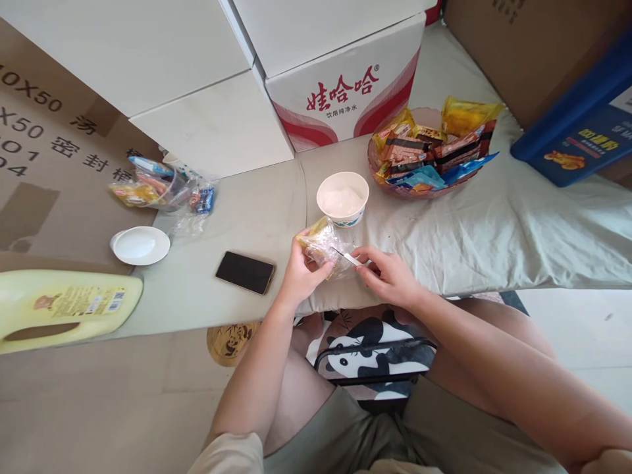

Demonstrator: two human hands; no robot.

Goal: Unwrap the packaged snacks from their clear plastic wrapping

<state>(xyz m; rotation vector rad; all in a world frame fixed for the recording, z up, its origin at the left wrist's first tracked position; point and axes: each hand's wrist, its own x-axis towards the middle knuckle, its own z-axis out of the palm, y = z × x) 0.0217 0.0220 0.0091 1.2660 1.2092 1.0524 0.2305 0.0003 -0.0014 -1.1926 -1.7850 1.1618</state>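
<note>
My left hand [303, 273] is closed around a crinkled clear plastic packet [323, 243] with yellow on it. In my right hand [385, 273] is a small tool with a white handle [351, 259] and a thin dark tip; its exact kind is too small to tell. That tip points at the packet and meets or overlaps the plastic. Just beyond the packet stands a white paper bowl [342, 197] with something whitish inside. Left of my left hand a dark phone [245, 271] lies flat on the cloth-covered table [197, 299].
A glass bowl [434, 191] full of snack packets stands at the back right, near a blue container [567, 141]. On the left are a white dish [141, 245], a plastic cup of packets [170, 187] and a yellow jug [69, 306]. Boxes [345, 99] line the back.
</note>
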